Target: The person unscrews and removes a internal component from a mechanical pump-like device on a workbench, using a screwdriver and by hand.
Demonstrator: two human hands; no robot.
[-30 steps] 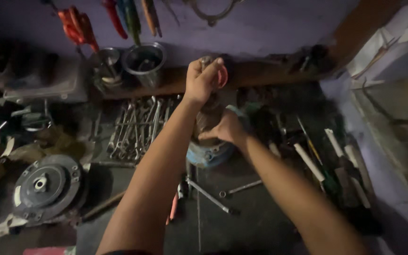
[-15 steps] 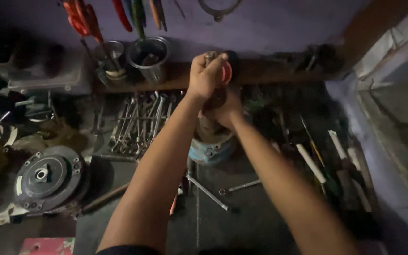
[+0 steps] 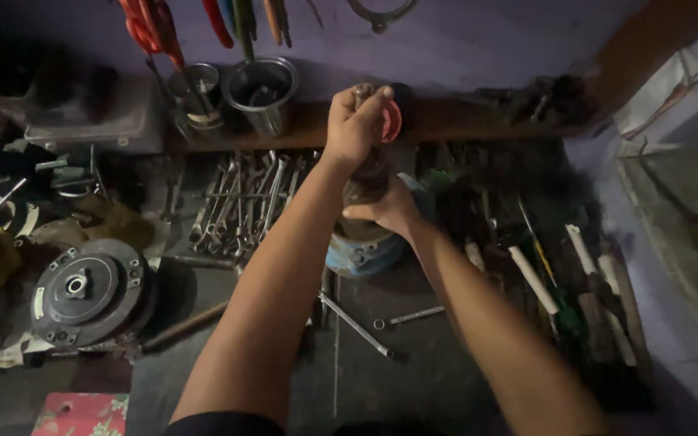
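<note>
Overhead, the left hand (image 3: 355,125) is clenched around the top of an upright metal tool (image 3: 363,95), a red disc-shaped part (image 3: 392,123) showing just at its three o'clock; below it, the right hand (image 3: 389,210) is wrapped around the dark body of a blue-based round assembly (image 3: 361,250) that stands on the workbench (image 3: 430,371); the tool's lower end is hidden behind the hands, so whether it meets the assembly cannot be told; the two hands sit one above the other, near together, a little above the middle of the view; at nine o'clock from the assembly lies a row of spanners (image 3: 240,198); at eight o'clock rests a round dark clutch plate (image 3: 86,291); at six o'clock a long wrench (image 3: 353,323) lies flat on the bench; at eleven o'clock two metal cups (image 3: 260,89) stand against the purple wall (image 3: 478,40); at three o'clock, screwdrivers and files (image 3: 559,274) lie side by side.
</note>
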